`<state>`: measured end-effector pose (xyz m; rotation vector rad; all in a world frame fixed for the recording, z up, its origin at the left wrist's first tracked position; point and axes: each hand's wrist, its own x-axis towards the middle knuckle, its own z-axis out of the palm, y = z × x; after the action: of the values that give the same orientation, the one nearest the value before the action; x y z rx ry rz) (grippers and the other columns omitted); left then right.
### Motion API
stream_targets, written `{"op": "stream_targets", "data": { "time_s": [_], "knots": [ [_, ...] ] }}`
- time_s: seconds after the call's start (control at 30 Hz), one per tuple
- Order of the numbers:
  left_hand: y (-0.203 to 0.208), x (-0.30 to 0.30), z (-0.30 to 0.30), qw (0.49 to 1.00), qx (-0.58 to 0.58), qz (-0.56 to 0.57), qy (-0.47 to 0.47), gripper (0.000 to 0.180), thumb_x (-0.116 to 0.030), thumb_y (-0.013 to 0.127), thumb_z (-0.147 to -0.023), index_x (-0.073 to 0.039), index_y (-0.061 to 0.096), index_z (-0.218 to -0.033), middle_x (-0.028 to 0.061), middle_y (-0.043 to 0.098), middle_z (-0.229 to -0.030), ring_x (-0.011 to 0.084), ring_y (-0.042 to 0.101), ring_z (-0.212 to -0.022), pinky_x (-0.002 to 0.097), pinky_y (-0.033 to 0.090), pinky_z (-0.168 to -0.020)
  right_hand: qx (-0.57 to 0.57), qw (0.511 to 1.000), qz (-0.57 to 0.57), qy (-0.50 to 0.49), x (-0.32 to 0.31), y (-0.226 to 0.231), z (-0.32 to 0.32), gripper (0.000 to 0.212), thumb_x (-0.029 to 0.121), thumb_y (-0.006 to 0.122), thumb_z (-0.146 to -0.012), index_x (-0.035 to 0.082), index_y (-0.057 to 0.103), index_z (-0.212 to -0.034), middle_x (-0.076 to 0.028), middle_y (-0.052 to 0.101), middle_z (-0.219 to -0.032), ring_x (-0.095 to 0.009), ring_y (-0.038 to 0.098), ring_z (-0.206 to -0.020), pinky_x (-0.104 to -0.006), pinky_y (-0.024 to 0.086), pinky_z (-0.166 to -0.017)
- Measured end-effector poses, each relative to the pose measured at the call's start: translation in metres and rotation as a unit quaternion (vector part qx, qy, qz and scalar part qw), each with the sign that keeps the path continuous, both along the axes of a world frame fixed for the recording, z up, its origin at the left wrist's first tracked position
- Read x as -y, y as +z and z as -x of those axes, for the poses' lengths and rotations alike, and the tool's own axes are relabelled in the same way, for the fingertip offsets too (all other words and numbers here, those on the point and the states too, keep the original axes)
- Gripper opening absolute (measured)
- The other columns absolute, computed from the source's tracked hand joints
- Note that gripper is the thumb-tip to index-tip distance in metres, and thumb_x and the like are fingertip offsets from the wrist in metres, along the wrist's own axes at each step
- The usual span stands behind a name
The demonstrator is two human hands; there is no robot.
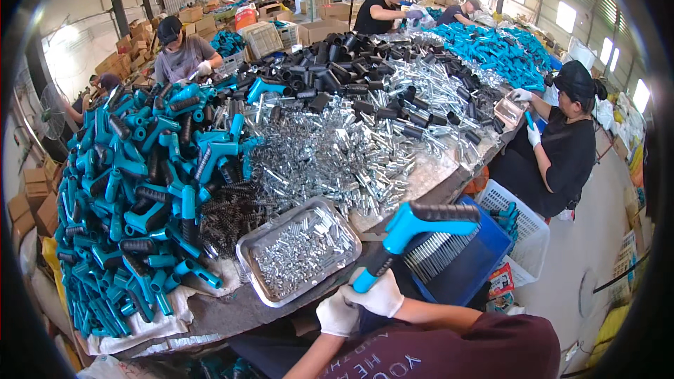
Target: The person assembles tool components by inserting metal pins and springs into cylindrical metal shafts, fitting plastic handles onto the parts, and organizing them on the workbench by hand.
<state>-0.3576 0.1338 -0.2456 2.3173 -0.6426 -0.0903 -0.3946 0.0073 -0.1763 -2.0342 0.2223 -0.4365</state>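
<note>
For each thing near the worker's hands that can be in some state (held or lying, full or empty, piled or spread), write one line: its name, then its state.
Blue handle part: held up off the table, gripped at its lower end.
Right hand: gloved, closed around the part.
Left hand: gloved, just below the right hand.
Metal tray: lying flat, holding small silver pieces.
Blue crate: open, holding metal rods.
Black springs: piled loose.

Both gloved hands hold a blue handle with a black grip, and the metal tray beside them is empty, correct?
Not quite: the head view shows the metal tray full of small silver metal parts. Both gloved hands, left and right, do hold the blue handle.
</note>
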Motion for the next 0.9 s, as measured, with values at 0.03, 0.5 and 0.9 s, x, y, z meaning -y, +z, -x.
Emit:
{"op": "stream_targets", "data": {
  "time_s": [0.03, 0.5, 0.9],
  "knots": [
    [-0.002, 0.002, 0.002, 1.0, -0.006, 0.008, 0.008, 0.015, -0.026, 0.063, -0.08, -0.012, 0.065, -0.079, 0.0184, 0.064, -0.066, 0.0408, 0.064, -0.063, 0.0507, 0.051, -0.057, 0.004, 1.0, -0.001, -0.029, -0.002, -0.003, 0.003, 0.021, 0.017, 0.082, -0.072, 0.005, 0.065, -0.069, -0.006, 0.065, -0.065, -0.018, 0.065, -0.062, -0.032, 0.052, -0.062],
    [-0.107, -0.1, -0.032, 0.976, -0.188, -0.1, -0.054, 0.024, -0.021, 0.064, -0.081, -0.017, 0.075, -0.102, 0.0164, 0.072, -0.1, 0.0333, 0.069, -0.093, 0.0424, 0.054, -0.083, -0.342, 0.802, -0.377, 0.313, 0.104, -0.02, 0.031, 0.052, 0.027, 0.055, -0.097, 0.006, 0.047, -0.143, -0.014, 0.069, -0.105, -0.013, 0.067, -0.083, -0.0276, 0.055, -0.075],
    [-0.155, -0.137, -0.032, 0.937, -0.27, 0.048, 0.216, 0.046, -0.034, 0.06, -0.092, 0.0, 0.058, -0.122, 0.0293, 0.061, -0.121, 0.0433, 0.056, -0.116, 0.0458, 0.044, -0.098, -0.366, 0.917, 0.09, 0.129, 0.009, -0.1, -0.004, 0.036, 0.039, 0.069, -0.079, 0.005, 0.069, -0.09, -0.021, 0.068, -0.086, -0.04, 0.066, -0.084, -0.0453, 0.053, -0.073]
  ]
}}
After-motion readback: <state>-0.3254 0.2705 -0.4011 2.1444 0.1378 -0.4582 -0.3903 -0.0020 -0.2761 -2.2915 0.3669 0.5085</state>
